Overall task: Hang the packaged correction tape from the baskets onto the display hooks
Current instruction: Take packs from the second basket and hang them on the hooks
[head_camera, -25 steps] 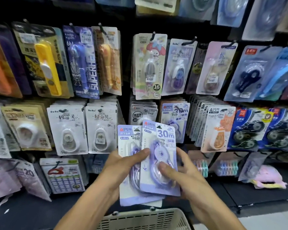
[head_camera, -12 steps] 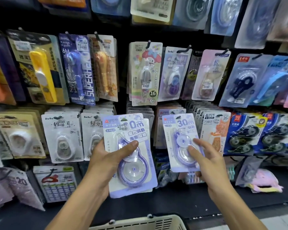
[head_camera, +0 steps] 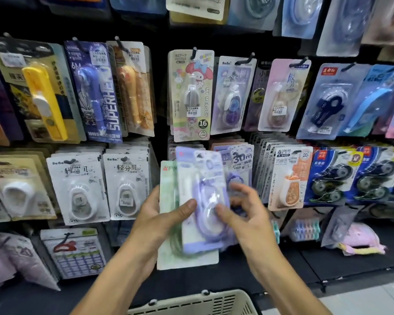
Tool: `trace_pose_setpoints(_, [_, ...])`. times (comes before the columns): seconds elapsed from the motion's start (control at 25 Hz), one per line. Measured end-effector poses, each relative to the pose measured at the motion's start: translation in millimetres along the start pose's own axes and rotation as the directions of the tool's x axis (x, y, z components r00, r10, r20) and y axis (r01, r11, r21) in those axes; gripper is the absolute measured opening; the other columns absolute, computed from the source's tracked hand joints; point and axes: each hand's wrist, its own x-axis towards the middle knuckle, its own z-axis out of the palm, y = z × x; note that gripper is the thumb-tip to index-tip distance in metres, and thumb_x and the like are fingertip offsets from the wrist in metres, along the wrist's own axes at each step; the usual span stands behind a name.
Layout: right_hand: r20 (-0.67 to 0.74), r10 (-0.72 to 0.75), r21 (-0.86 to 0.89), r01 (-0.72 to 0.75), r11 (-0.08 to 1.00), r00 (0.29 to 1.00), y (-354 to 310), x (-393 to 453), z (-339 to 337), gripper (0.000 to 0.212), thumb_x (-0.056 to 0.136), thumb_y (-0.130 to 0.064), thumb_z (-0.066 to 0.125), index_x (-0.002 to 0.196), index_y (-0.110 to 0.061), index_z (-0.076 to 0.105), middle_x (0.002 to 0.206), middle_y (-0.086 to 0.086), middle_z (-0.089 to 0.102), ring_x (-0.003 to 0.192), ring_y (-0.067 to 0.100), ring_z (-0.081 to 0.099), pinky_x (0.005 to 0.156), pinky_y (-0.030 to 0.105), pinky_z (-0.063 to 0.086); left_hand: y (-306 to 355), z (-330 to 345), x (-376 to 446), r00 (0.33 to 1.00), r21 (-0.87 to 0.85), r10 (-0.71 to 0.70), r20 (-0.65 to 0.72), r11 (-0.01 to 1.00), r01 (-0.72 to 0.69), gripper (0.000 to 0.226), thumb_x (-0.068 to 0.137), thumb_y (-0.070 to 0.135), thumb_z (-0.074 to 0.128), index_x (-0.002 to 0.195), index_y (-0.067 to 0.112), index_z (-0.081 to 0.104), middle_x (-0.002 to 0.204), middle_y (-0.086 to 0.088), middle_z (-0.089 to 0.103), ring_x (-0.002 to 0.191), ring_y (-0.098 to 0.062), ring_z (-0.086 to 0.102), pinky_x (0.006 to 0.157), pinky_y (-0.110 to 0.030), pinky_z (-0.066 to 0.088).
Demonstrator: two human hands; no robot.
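Observation:
My left hand (head_camera: 155, 223) grips a small stack of correction tape packs in front of the display wall. A purple pack (head_camera: 205, 178) is on top, with a green-backed pack (head_camera: 168, 192) behind it. My right hand (head_camera: 248, 219) is at the purple pack's right edge. Its thumb lies on the blister and its fingers curl beside the card; the view is blurred here. Just behind, a purple "30m" pack (head_camera: 241, 160) hangs in the lower row. A beige basket (head_camera: 191, 303) shows its rim at the bottom edge, and its contents are hidden.
Black hooks (head_camera: 194, 52) carry rows of packaged correction tapes across the whole wall. White packs (head_camera: 125, 189) hang to the left and an orange pack (head_camera: 289, 178) to the right. A dark shelf (head_camera: 328, 264) runs below, holding a pink pouch (head_camera: 359, 239).
My right hand has let go of the "30m" pack, which now hangs in the lower row, and has moved back left to the stack. A green pack now shows behind the purple one.

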Motion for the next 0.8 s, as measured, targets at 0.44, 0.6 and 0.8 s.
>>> trace_pose_setpoints(0.44, [-0.429,-0.057,-0.224,-0.046,0.973,0.901,6,22,-57,0.009,0.092,-0.027,0.072,0.089,-0.035,0.071,0.113,-0.003,0.069,0.104,0.012,0.064,0.095,0.043,0.052,5,-4,7,0.980,-0.006,0.071,-0.186,0.997,-0.074,0.037,0.085,-0.003,0.073,0.117,0.015,0.069,0.107,-0.004,0.080,0.097,-0.023,0.078,0.074,-0.034,0.063])
trace_pose_setpoints(0.6, [-0.194,0.067,-0.476,-0.153,0.866,0.979,4,26,-48,0.038,0.097,-0.034,0.064,0.134,-0.032,0.057,0.157,-0.003,0.036,0.144,0.014,0.035,0.113,0.034,0.031,1,-2,8,0.982,-0.009,0.082,-0.172,0.996,-0.084,0.036,0.088,-0.003,0.069,0.116,0.020,0.068,0.109,-0.001,0.080,0.100,-0.021,0.077,0.087,-0.039,0.057])
trace_pose_setpoints(0.8, [0.257,-0.014,-0.162,0.057,0.985,0.966,6,-7,0,0.054,0.078,-0.036,0.081,0.120,-0.047,0.049,0.128,-0.020,0.061,0.119,0.005,0.062,0.093,0.026,0.053,-7,6,7,0.996,-0.094,0.045,0.075,0.995,-0.038,0.043,0.082,0.014,0.077,0.123,0.019,0.065,0.117,-0.005,0.078,0.105,-0.024,0.075,0.075,-0.033,0.063])
